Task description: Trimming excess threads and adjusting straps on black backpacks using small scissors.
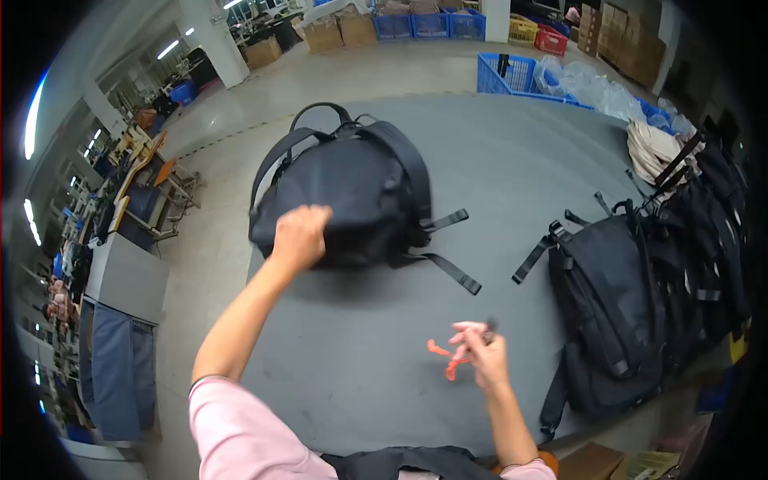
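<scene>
The black backpack (pixel 340 188), on the grey table's (pixel 360 344) left side, should handle soft and fairly light, best held by its shoulder straps (pixel 410 160); the left hand (pixel 302 238) clenches its near edge. Matte and rounded, it trails loose webbing (pixel 454 273). The right hand (pixel 485 356) curls around an orange item (pixel 451 370), too blurred to identify.

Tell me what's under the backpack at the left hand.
Grey table shows on the near and right sides of the black backpack, gripped by the left hand. The backpack covers the spot directly beneath; anything there can't be seen.
</scene>
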The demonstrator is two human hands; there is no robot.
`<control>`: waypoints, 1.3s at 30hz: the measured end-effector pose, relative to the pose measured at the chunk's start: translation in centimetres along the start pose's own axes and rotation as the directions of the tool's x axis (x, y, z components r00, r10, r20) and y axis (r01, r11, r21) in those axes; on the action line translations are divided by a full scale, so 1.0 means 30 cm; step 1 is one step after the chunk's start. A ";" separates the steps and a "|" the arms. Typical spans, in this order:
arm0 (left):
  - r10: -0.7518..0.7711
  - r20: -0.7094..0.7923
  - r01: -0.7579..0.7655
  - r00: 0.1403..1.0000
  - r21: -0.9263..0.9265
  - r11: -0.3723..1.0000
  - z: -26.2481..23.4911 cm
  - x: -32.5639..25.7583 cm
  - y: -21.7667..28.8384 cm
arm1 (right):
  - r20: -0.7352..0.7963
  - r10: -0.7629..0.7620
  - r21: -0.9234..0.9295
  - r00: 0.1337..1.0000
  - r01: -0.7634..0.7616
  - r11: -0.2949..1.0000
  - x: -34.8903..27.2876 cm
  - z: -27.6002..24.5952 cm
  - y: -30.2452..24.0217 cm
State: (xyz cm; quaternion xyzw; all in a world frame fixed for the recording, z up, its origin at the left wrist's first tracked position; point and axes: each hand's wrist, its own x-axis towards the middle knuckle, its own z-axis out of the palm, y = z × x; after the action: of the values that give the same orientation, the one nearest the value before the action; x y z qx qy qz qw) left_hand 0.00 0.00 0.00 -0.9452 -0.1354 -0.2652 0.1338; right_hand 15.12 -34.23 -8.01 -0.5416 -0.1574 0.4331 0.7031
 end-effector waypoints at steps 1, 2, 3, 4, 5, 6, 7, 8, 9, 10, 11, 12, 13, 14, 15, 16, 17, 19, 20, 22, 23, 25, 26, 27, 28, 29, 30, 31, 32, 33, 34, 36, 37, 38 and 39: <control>0.083 0.009 -0.083 0.996 -0.038 0.996 -0.060 -0.033 0.101 | -0.075 -0.060 0.036 0.995 0.063 0.997 -0.009 -0.021 -0.051; 0.171 0.016 -0.167 0.985 -0.142 0.976 -0.130 -0.109 0.210 | -0.154 -0.110 0.018 0.982 0.114 0.993 -0.015 -0.040 -0.097; 0.212 0.178 -0.169 0.961 -0.226 0.959 -0.203 -0.221 0.353 | -0.246 -0.134 -0.015 0.960 0.134 0.991 -0.053 -0.072 -0.128; 0.261 0.304 -0.133 0.916 -0.382 0.915 -0.247 -0.337 0.476 | -0.288 -0.202 -0.053 0.936 0.195 0.979 -0.056 -0.105 -0.151; 0.330 0.441 -0.059 0.835 -0.523 0.850 -0.271 -0.443 0.565 | -0.296 -0.291 -0.084 0.910 0.279 0.957 -0.015 -0.098 -0.183; 0.332 0.543 0.057 0.772 -0.578 0.814 -0.244 -0.537 0.668 | -0.237 -0.353 -0.171 0.905 0.319 0.932 0.029 -0.077 -0.225; 0.348 0.640 0.184 0.685 -0.615 0.767 -0.240 -0.601 0.762 | -0.177 -0.397 -0.249 0.901 0.350 0.903 0.059 -0.052 -0.259; 0.380 0.686 0.247 0.621 -0.631 0.736 -0.242 -0.599 0.834 | -0.100 -0.404 -0.354 0.910 0.347 0.869 0.095 -0.026 -0.270; 0.418 0.720 0.299 0.555 -0.641 0.707 -0.234 -0.583 0.877 | -0.023 -0.406 -0.451 0.914 0.353 0.820 0.143 0.009 -0.275; 0.422 0.727 0.317 0.541 -0.641 0.699 -0.222 -0.548 0.891 | 0.027 -0.365 -0.516 0.931 0.326 0.792 0.202 0.018 -0.252; 0.450 0.721 0.424 0.528 -0.682 0.595 -0.206 -0.509 0.887 | 0.078 -0.317 -0.579 0.945 0.301 0.757 0.265 0.007 -0.199; 0.550 0.688 0.588 0.473 -0.712 0.384 -0.190 -0.475 0.876 | 0.045 -0.220 -0.692 0.974 0.189 0.696 0.307 0.015 -0.163; 0.642 0.634 0.729 0.431 -0.664 0.166 -0.174 -0.446 0.854 | 0.002 -0.124 -0.783 0.992 0.079 0.617 0.338 0.020 -0.106; 0.625 0.611 0.628 0.486 -0.741 0.236 -0.171 -0.391 0.831 | 0.059 -0.225 -0.852 0.972 0.167 0.495 0.376 -0.024 0.011; 0.615 0.575 0.512 0.541 -0.804 0.302 -0.167 -0.329 0.803 | 0.125 -0.316 -0.905 0.941 0.239 0.353 0.405 -0.064 0.096; 0.431 0.597 0.410 0.677 -0.792 0.452 -0.152 -0.281 0.763 | 0.086 -0.237 -0.926 0.968 0.165 0.340 0.384 -0.037 0.118; 0.237 0.557 0.328 0.796 -0.725 0.606 -0.130 -0.238 0.717 | 0.047 -0.158 -0.941 0.986 0.097 0.323 0.348 -0.006 0.138; -0.030 0.304 0.228 0.952 -0.639 0.734 0.045 -0.205 0.594 | 0.066 -0.224 -0.950 0.972 0.130 0.285 0.324 -0.008 0.186; -0.132 0.299 0.284 0.945 -0.550 0.785 0.135 -0.184 0.539 | 0.031 -0.213 -0.915 0.977 0.113 0.388 0.326 -0.025 0.203; -0.321 0.422 0.517 0.848 -0.524 0.676 0.318 -0.180 0.415 | 0.005 -0.197 -0.835 0.980 0.113 0.538 0.324 -0.011 0.207; -0.363 0.561 0.665 0.744 -0.563 0.491 0.402 -0.172 0.372 | 0.002 -0.196 -0.835 0.981 0.109 0.540 0.323 -0.006 0.210; -0.296 0.701 0.746 0.649 -0.511 0.428 0.474 -0.105 0.364 | 0.011 -0.242 -0.840 0.970 0.140 0.524 0.314 -0.016 0.207; -0.226 0.814 0.819 0.535 -0.434 0.375 0.505 -0.084 0.360 | -0.038 -0.228 -0.795 0.973 0.109 0.597 0.313 -0.010 0.210; -0.214 0.821 0.822 0.530 -0.434 0.370 0.530 -0.063 0.372 | -0.049 -0.219 -0.798 0.974 0.094 0.595 0.313 -0.017 0.201; -0.130 0.863 0.861 0.489 -0.454 0.229 0.552 -0.046 0.382 | -0.063 -0.227 -0.793 0.972 0.089 0.603 0.316 -0.022 0.195; -0.040 0.891 0.890 0.453 -0.449 0.084 0.568 -0.040 0.386 | -0.076 -0.235 -0.787 0.969 0.086 0.610 0.322 -0.028 0.199; 0.024 0.897 0.897 0.442 -0.441 -0.023 0.564 -0.007 0.407 | -0.044 -0.313 -0.770 0.949 0.167 0.615 0.335 -0.068 0.202; 0.034 0.899 0.900 0.436 -0.435 -0.026 0.556 -0.001 0.405 | 0.002 -0.356 -0.779 0.935 0.224 0.586 0.355 -0.072 0.176; 0.039 0.897 0.893 0.440 -0.433 -0.121 0.546 0.002 0.401 | -0.015 -0.263 -0.787 0.965 0.150 0.598 0.371 -0.078 0.145; 0.030 0.898 0.880 0.439 -0.423 -0.215 0.535 -0.013 0.381 | -0.021 -0.163 -0.789 0.986 0.084 0.608 0.381 -0.048 0.092; 0.037 0.898 0.880 0.438 -0.421 -0.219 0.538 -0.024 0.368 | -0.021 -0.153 -0.789 0.988 0.077 0.609 0.400 -0.031 0.072; 0.052 0.904 0.880 0.425 -0.399 -0.257 0.540 -0.038 0.360 | 0.113 -0.251 -0.906 0.961 0.203 0.372 0.439 0.002 0.051; 0.065 0.905 0.876 0.419 -0.385 -0.291 0.538 -0.041 0.357 | 0.113 -0.245 -0.906 0.963 0.201 0.372 0.452 0.010 0.044; 0.065 0.908 0.877 0.415 -0.380 -0.295 0.536 -0.044 0.355 | 0.124 -0.132 -0.914 0.983 0.165 0.371 0.463 0.017 0.040; 0.066 0.908 0.873 0.414 -0.375 -0.313 0.532 -0.044 0.359 | 0.132 -0.017 -0.923 0.991 0.129 0.364 0.470 0.019 0.040</control>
State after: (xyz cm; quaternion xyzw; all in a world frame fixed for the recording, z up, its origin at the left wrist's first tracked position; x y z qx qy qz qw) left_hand 9.86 -5.06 -15.81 -0.5770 -0.3254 0.0438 -0.7478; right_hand 22.30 -22.85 -12.38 -0.8132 -0.4324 0.2641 0.2863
